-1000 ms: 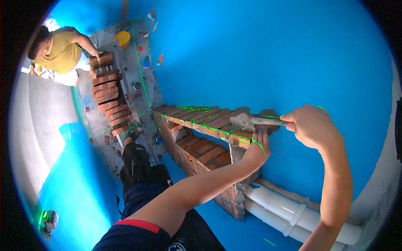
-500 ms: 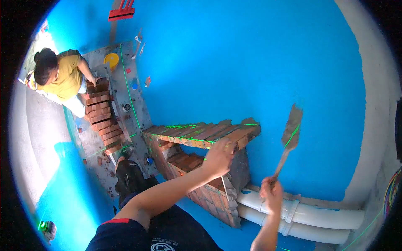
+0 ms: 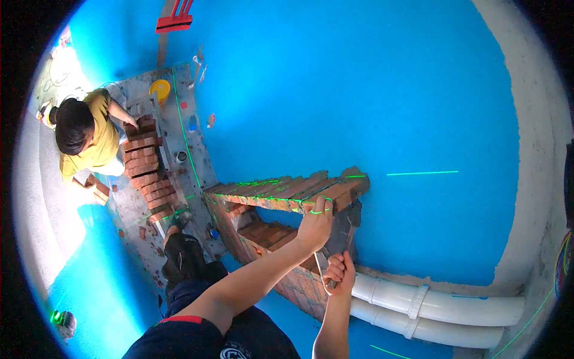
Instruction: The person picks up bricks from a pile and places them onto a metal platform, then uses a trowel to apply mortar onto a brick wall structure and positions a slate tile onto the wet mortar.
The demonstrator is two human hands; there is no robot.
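My left hand [image 3: 315, 227] is closed at the near edge of the end brick [image 3: 339, 196] in the top row of a brick structure [image 3: 281, 194]. Its fingertips rest against that brick. Just below it, my right hand [image 3: 341, 273] grips a trowel [image 3: 343, 230] by the handle. The trowel's dark, mortar-stained blade points up, close under the right end of the row. Grey mortar shows along the back edge of the bricks. Green laser lines cross the row and my left fingers. Below the top row is an open gap with a lower brick surface [image 3: 267, 234].
Two white pipes [image 3: 445, 306] run right from the structure's base along the blue wall [image 3: 371, 90]. At the left, a person in a yellow top [image 3: 106, 134] handles a brick stack [image 3: 143, 161]. A yellow bucket lid [image 3: 159, 90] and a laser level [image 3: 63, 320] lie farther out.
My right hand has brought the trowel from the blue wall down and left to under the end brick. My left hand stays at the brick. The other person has bent lower, with a brick beside them.
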